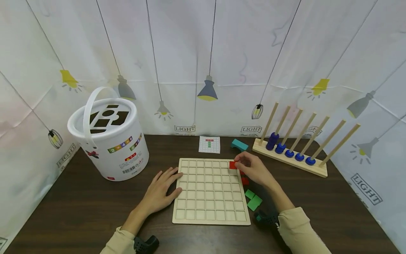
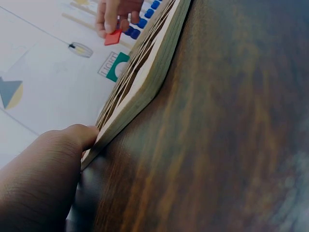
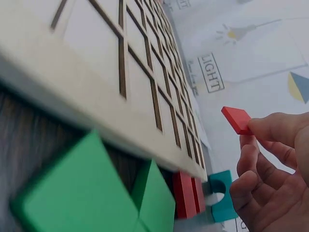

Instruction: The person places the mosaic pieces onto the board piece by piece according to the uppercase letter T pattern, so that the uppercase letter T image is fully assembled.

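Note:
Between thumb and fingertips my right hand (image 1: 252,169) pinches a red square tile (image 3: 236,120), raised over the board's top right corner in the head view. The wooden grid board (image 1: 209,192) lies flat, its cells bare. My left hand (image 1: 161,190) rests at the board's left edge, fingers straight and spread, with fingertips and thumb on the rim. Beside the board's right edge, under my right hand, lie red tiles (image 3: 187,193), partly hidden in the head view. Nearer me are several green tiles (image 1: 254,203). Behind the board lies a pattern card (image 1: 214,145) printed with a red and green T shape.
A white lidded bucket (image 1: 127,155) with a raised handle stands at the back left. On the right is a wooden peg rack (image 1: 288,160) with blue beads on some pegs. A teal arched block (image 1: 239,145) lies near it. A printed curtain (image 1: 177,63) hangs behind the table.

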### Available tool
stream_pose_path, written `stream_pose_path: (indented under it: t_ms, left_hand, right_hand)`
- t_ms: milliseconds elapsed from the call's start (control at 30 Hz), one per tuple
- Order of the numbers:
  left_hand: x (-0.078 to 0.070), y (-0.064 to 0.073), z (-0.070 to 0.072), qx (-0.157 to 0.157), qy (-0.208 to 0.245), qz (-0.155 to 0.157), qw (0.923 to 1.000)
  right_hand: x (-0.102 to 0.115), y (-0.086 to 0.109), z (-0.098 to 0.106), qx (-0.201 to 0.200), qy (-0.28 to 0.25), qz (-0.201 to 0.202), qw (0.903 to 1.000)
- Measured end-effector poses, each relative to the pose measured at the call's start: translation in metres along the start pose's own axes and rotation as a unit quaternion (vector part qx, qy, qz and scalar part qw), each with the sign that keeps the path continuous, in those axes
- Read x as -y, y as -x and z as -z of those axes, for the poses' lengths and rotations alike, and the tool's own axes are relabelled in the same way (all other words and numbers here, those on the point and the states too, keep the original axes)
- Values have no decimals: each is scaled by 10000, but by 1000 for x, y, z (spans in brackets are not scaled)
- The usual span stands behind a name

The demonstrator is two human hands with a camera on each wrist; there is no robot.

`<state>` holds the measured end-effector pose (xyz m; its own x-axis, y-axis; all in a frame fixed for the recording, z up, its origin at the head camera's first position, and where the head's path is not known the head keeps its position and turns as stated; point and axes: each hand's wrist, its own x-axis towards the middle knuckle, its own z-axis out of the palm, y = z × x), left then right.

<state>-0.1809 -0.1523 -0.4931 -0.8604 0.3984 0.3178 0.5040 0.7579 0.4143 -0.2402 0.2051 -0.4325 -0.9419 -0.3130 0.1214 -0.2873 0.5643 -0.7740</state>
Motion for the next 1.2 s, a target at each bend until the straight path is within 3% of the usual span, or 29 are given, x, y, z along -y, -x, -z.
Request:
stream_pose_path:
  t_ms: [567, 1200]
  left_hand:
    - [0, 1, 0, -30, 102, -51, 9999]
    - [0, 0, -1, -95, 100, -86, 9999]
  right_hand:
    - [19, -14, -30, 161, -52, 205, 9996]
    - [35, -24, -59, 268, 37, 159, 9995]
